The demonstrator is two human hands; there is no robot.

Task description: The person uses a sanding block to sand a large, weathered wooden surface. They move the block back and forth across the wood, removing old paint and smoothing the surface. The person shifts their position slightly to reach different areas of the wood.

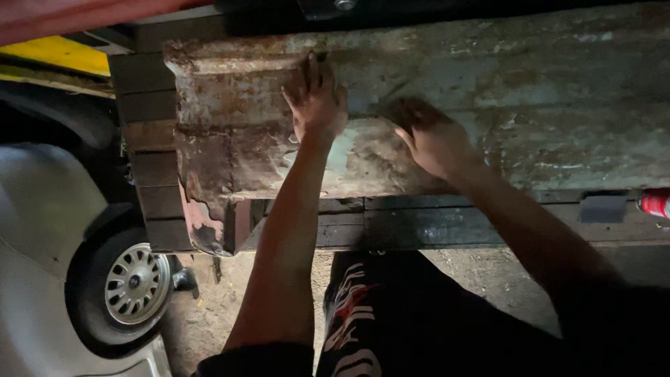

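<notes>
A long, rusty metal body panel (530, 91) with flaking grey paint lies across a dark wooden bench (160, 209). My left hand (316, 101) presses flat on the panel near its rusted left end, fingers pointing away from me. My right hand (429, 136) rests a little to the right, fingers curled down onto the panel over a dark patch; whether something small is under the fingers I cannot tell. Both forearms reach up from the bottom of the view.
A white car with a spoked wheel (136, 285) stands at the lower left on a dirt floor (209, 314). A red can (656, 202) lies at the right edge. A yellow surface (59, 52) shows at the upper left. My dark patterned clothing fills the bottom.
</notes>
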